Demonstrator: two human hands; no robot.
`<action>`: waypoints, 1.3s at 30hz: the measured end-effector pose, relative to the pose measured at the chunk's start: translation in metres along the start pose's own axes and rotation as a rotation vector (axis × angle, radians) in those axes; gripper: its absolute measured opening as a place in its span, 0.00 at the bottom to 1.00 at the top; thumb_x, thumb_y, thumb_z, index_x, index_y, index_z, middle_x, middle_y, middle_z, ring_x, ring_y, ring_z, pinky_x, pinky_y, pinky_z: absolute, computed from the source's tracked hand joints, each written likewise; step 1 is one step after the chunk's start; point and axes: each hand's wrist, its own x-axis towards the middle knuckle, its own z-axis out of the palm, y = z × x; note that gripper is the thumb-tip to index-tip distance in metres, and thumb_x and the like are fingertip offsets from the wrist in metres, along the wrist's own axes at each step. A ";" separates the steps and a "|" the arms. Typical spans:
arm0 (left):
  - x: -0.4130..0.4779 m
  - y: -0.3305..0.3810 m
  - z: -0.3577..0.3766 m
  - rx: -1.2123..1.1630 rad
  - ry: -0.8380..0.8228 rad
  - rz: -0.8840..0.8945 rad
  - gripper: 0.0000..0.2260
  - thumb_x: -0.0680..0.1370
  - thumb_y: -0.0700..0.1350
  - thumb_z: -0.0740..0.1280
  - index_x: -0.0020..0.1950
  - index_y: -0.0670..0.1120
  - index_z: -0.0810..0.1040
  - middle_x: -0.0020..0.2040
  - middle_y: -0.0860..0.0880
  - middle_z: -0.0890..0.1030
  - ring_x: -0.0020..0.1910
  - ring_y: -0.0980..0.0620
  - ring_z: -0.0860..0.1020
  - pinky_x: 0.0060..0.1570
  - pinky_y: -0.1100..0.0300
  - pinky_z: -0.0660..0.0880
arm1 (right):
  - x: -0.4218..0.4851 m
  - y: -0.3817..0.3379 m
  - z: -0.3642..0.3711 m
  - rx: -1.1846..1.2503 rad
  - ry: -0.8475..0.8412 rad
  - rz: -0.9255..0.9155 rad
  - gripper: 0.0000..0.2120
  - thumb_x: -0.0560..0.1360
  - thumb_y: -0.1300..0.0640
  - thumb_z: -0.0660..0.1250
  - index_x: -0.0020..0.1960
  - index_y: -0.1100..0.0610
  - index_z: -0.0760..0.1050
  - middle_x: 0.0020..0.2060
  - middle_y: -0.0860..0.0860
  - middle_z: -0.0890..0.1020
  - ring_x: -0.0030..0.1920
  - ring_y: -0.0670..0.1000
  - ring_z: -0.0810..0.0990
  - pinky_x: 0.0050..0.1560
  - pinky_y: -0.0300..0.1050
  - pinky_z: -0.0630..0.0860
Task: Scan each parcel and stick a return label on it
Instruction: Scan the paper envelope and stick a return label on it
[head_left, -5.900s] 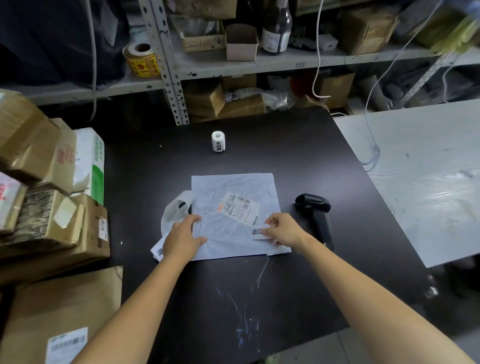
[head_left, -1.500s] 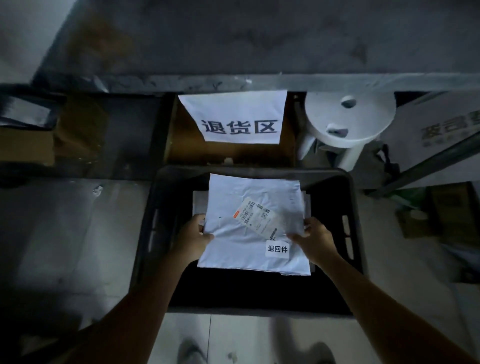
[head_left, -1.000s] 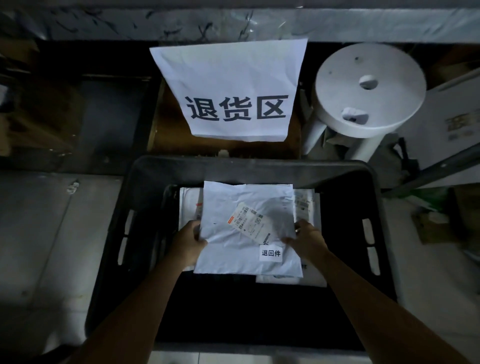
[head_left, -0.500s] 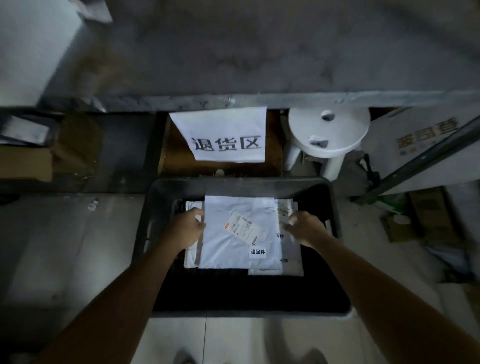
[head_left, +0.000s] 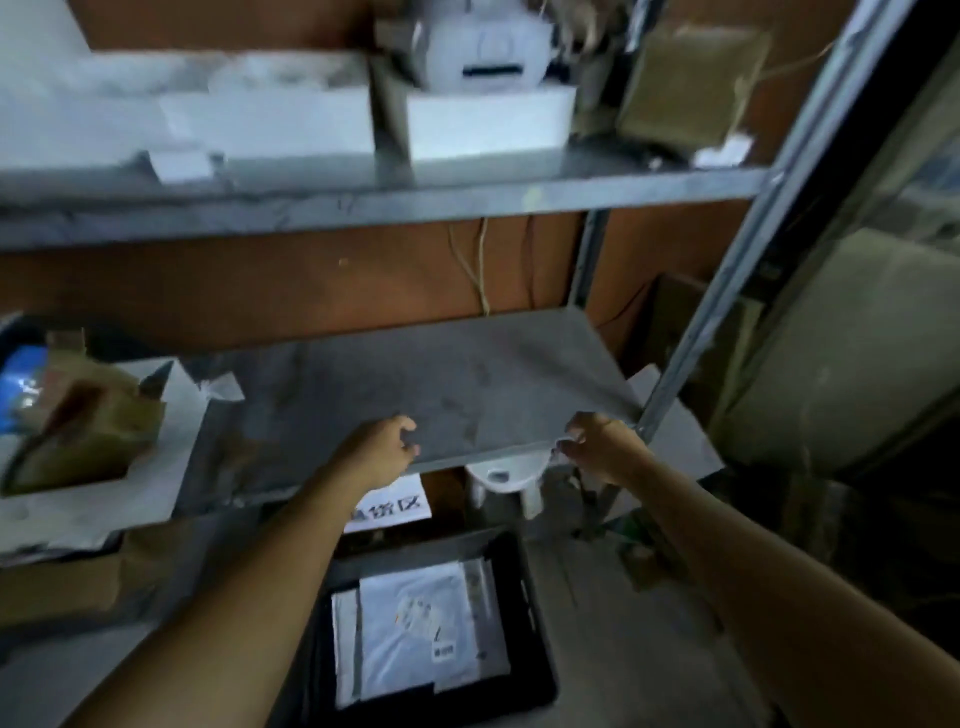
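Both hands are raised and hold nothing: the left hand (head_left: 382, 449) and the right hand (head_left: 597, 449) hang apart with fingers loosely curled, high above the black crate (head_left: 531, 613). The white parcel (head_left: 410, 649) lies flat inside the crate, on top of other mailers, well below both hands and touched by neither; its shipping label faces up, with a small return label (head_left: 443, 649) near its front edge. Just behind the crate hangs a paper sign (head_left: 392, 512), with a white stool (head_left: 506, 475) beside it. Above the crate run a dusty grey shelf (head_left: 415, 379) and a higher shelf carrying white boxes (head_left: 488, 124). The picture is blurred and dim.
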 end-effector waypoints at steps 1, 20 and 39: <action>-0.005 0.024 -0.016 0.009 -0.003 0.030 0.17 0.79 0.48 0.66 0.67 0.47 0.73 0.60 0.44 0.79 0.56 0.45 0.78 0.57 0.54 0.75 | -0.014 0.001 -0.027 0.021 0.030 0.023 0.17 0.78 0.47 0.66 0.63 0.53 0.75 0.60 0.55 0.80 0.58 0.57 0.79 0.55 0.46 0.74; -0.153 0.433 -0.039 0.287 -0.128 0.772 0.17 0.78 0.53 0.67 0.66 0.53 0.74 0.60 0.47 0.79 0.56 0.46 0.78 0.56 0.53 0.76 | -0.371 0.169 -0.273 0.057 0.450 0.485 0.15 0.75 0.46 0.68 0.57 0.53 0.80 0.55 0.53 0.81 0.56 0.58 0.80 0.50 0.43 0.75; -0.349 0.641 0.227 0.330 -0.332 0.906 0.16 0.77 0.54 0.67 0.65 0.55 0.75 0.59 0.50 0.79 0.57 0.47 0.77 0.60 0.52 0.74 | -0.617 0.472 -0.212 0.166 0.421 0.786 0.12 0.76 0.45 0.67 0.53 0.52 0.77 0.47 0.49 0.79 0.42 0.51 0.74 0.36 0.41 0.66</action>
